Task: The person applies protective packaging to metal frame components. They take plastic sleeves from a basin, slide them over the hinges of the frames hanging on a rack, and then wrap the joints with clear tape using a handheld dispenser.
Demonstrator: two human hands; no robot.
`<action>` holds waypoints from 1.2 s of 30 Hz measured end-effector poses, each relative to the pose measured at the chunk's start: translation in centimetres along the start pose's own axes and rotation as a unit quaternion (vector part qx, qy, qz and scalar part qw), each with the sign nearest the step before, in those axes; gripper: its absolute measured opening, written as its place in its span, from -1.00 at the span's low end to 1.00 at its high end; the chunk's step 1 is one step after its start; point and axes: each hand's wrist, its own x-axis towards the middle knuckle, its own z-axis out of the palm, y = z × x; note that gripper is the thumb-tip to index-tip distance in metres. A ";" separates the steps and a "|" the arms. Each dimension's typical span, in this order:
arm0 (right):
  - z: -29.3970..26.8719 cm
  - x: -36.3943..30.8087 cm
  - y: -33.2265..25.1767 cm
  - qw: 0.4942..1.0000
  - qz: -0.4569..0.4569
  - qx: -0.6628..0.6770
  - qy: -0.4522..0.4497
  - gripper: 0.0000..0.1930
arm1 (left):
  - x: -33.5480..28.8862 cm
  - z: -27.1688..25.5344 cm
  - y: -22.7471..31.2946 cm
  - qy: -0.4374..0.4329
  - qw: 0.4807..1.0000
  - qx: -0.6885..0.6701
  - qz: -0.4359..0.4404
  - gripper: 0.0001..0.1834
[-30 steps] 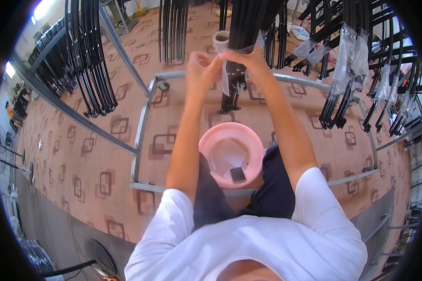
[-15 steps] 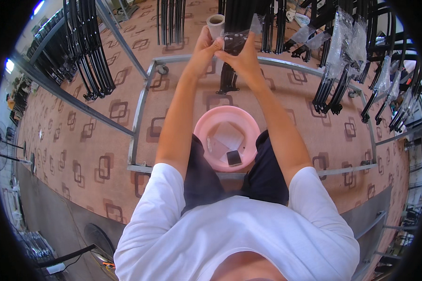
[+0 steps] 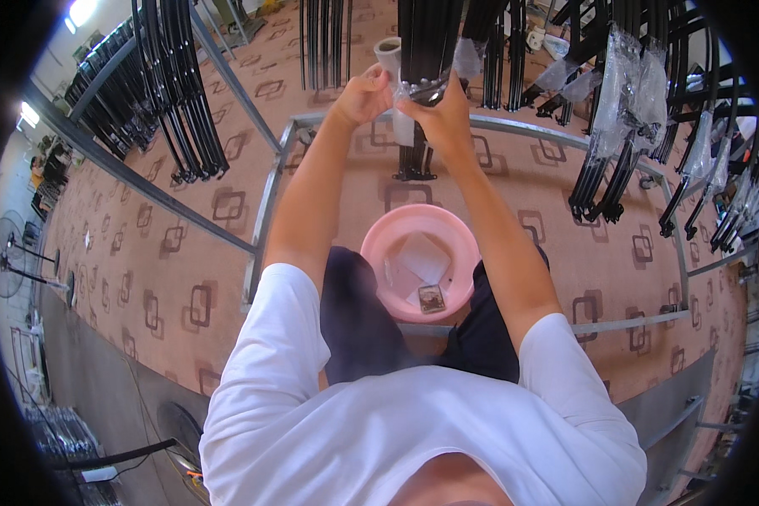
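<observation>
My left hand (image 3: 364,98) curls round a roll of clear film (image 3: 387,52), its cardboard core showing at the top. The roll's pale lower end shows between my hands, beside a hanging bundle of black metal bars (image 3: 430,46). My right hand (image 3: 444,111) grips the bundle from its right side, thumb across the front, its other fingers mostly hidden behind. Shiny clear film (image 3: 419,89) lies round the bars at thumb height. Below the hands, the bundle's lower ends (image 3: 415,164) hang bare above the floor.
A pink basin (image 3: 378,291) stands between my knees, holding pale sheets and a small dark-framed rectangular packet (image 3: 431,298). A grey metal frame (image 3: 266,223) on casters surrounds it. Other black bars (image 3: 181,110) hang at left; film-wrapped bars (image 3: 611,110) hang at right. A fan (image 3: 7,253) stands far left.
My left hand has moved away from the right hand and slightly down. The roll's lower end has come into sight between them. My right hand stays at the bundle. The whole view has shifted slightly.
</observation>
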 end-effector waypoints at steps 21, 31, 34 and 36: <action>-0.4 1.2 1.3 0.998 0.038 -0.034 -0.033 -0.66 | -4.4 10.2 -1.1 0.318 0.815 0.476 0.088 -0.56; -0.1 0.2 1.0 0.990 -0.004 0.103 -0.100 -0.75 | -1.0 14.4 1.4 0.224 0.642 0.732 0.035 -0.56; 0.0 0.5 1.7 0.980 -0.006 0.159 -0.116 -0.72 | 1.4 15.1 0.5 0.328 0.604 0.725 0.040 -0.58; -0.1 0.8 1.9 0.975 0.025 0.158 -0.153 -0.69 | 1.4 14.8 -0.9 0.392 0.620 0.676 0.072 -0.58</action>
